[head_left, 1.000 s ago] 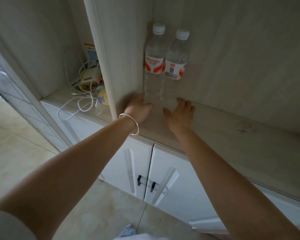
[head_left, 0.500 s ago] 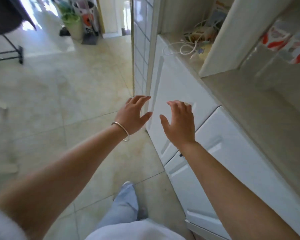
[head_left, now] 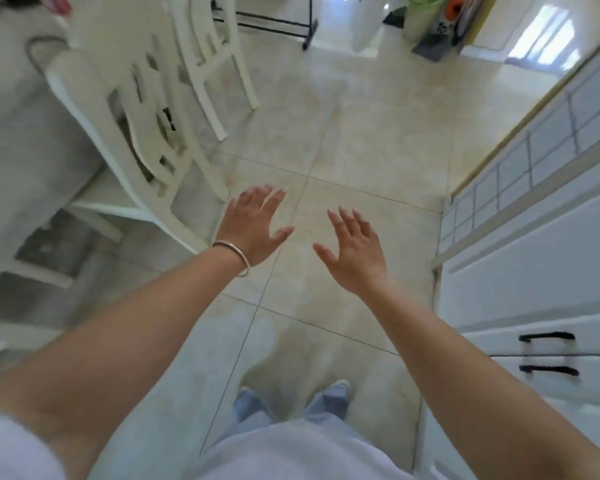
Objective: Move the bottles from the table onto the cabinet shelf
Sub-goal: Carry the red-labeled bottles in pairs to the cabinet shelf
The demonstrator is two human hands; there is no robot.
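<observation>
No bottle is in view now. My left hand (head_left: 253, 226), with a thin bangle at the wrist, is stretched out over the tiled floor with its fingers spread and holds nothing. My right hand (head_left: 355, 252) floats beside it, fingers straight and empty too. The white cabinet (head_left: 534, 271) runs along the right edge; only its doors with black handles (head_left: 548, 370) show, and its shelf is out of frame. The grey table (head_left: 11, 109) fills the left side.
Two white chairs (head_left: 146, 133) stand by the table on the left. My feet (head_left: 291, 400) are on beige floor tiles (head_left: 361, 140). Far back are a black rack's legs (head_left: 274, 22), a green bin (head_left: 421, 15) and a bright doorway.
My view has swung left from the cabinet shelf with its two bottles to the open floor. Both hands left the shelf and now hang open in the air.
</observation>
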